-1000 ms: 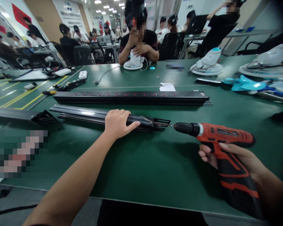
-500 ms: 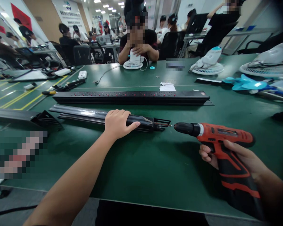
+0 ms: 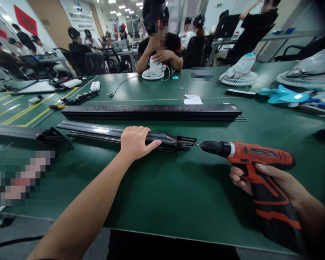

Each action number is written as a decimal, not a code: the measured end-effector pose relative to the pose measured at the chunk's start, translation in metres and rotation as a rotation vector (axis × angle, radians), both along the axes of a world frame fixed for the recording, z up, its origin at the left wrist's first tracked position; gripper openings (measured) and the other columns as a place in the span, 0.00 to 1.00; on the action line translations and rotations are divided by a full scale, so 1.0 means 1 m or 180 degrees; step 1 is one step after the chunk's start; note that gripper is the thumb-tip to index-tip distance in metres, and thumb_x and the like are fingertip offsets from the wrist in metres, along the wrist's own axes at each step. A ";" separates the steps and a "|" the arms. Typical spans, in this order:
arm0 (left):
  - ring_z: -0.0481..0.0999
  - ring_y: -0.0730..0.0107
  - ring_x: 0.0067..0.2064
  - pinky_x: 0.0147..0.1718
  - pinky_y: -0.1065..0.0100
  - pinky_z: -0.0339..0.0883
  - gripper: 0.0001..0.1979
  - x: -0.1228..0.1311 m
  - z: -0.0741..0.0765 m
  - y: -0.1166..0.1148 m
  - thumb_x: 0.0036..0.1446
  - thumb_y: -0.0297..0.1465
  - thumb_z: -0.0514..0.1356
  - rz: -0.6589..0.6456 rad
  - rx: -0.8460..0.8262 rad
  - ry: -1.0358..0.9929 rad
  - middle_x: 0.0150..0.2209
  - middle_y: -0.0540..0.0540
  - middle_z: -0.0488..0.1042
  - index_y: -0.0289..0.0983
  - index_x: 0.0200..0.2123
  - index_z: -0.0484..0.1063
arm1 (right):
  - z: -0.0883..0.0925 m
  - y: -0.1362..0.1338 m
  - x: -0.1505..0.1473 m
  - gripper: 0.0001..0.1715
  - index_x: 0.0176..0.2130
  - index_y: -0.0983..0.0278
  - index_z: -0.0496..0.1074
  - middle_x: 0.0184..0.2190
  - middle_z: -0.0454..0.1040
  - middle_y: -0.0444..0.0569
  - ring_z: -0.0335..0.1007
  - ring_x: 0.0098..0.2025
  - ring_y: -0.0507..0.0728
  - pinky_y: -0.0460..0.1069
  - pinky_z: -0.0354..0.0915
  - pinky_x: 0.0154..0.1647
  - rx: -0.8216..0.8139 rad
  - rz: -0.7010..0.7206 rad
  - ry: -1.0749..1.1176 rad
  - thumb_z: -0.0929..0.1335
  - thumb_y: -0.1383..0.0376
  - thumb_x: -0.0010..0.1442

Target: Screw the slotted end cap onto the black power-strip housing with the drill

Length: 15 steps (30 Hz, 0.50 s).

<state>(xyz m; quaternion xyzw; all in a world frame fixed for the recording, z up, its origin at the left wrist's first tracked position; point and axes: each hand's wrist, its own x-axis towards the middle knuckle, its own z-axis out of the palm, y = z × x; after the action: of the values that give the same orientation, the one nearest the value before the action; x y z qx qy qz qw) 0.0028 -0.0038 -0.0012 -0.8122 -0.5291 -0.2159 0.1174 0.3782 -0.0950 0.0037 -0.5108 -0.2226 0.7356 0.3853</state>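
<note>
My left hand is wrapped over a long black power strip lying on the green table, its thumb pointing right along the casing. At the right end of that strip sticks out a dark slotted bracket. My right hand grips the handle of a red and black cordless drill, held level with its chuck pointing left. The drill's tip is close to the bracket; whether they touch I cannot tell. Behind lies a second black power strip with a row of sockets and small red marks.
Another dark bar lies at the left. Across the table a person holds a small white fan. More fan parts and blue blades are at the right. A screwdriver lies by the far strip's left end.
The drill and my right hand have shifted very slightly to the right. My left hand stays on the strip.
</note>
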 end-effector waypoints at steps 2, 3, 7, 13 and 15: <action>0.80 0.49 0.43 0.49 0.51 0.67 0.34 0.000 0.000 0.000 0.66 0.62 0.50 -0.0001 -0.0003 -0.0001 0.39 0.41 0.83 0.39 0.44 0.80 | 0.000 -0.001 0.000 0.20 0.28 0.61 0.71 0.23 0.72 0.46 0.66 0.26 0.54 0.44 0.70 0.25 0.0021 0.0033 0.0009 0.70 0.57 0.29; 0.80 0.49 0.43 0.49 0.51 0.67 0.34 0.000 0.000 0.000 0.66 0.62 0.50 0.0000 -0.0002 -0.0002 0.39 0.41 0.83 0.39 0.44 0.80 | 0.001 -0.001 0.000 0.20 0.28 0.61 0.71 0.23 0.72 0.46 0.66 0.26 0.54 0.44 0.70 0.25 0.0041 0.0032 0.0004 0.70 0.58 0.30; 0.80 0.49 0.43 0.49 0.51 0.67 0.34 0.000 0.001 0.000 0.66 0.62 0.50 0.0008 -0.0024 -0.0001 0.40 0.41 0.83 0.39 0.44 0.80 | 0.004 -0.001 -0.003 0.18 0.28 0.61 0.70 0.23 0.72 0.46 0.66 0.26 0.54 0.45 0.70 0.25 0.0071 -0.0008 -0.0016 0.69 0.59 0.32; 0.79 0.48 0.43 0.49 0.50 0.67 0.34 0.001 0.002 -0.001 0.66 0.62 0.49 0.0013 -0.0067 -0.0022 0.41 0.41 0.83 0.40 0.44 0.80 | 0.007 0.000 -0.006 0.17 0.29 0.59 0.70 0.22 0.71 0.45 0.67 0.25 0.54 0.44 0.70 0.23 0.0091 -0.0047 0.0049 0.69 0.60 0.32; 0.79 0.48 0.43 0.49 0.50 0.67 0.33 0.001 0.002 -0.001 0.66 0.62 0.50 0.0002 -0.0063 -0.0034 0.41 0.41 0.83 0.40 0.44 0.80 | 0.007 0.000 -0.005 0.17 0.28 0.59 0.70 0.22 0.71 0.45 0.67 0.25 0.54 0.44 0.71 0.23 0.0074 -0.0017 0.0074 0.69 0.60 0.32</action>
<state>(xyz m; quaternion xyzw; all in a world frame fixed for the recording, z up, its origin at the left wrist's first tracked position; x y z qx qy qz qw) 0.0035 -0.0046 0.0008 -0.8120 -0.5320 -0.2150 0.1066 0.3732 -0.0951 0.0109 -0.4984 -0.2253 0.7378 0.3957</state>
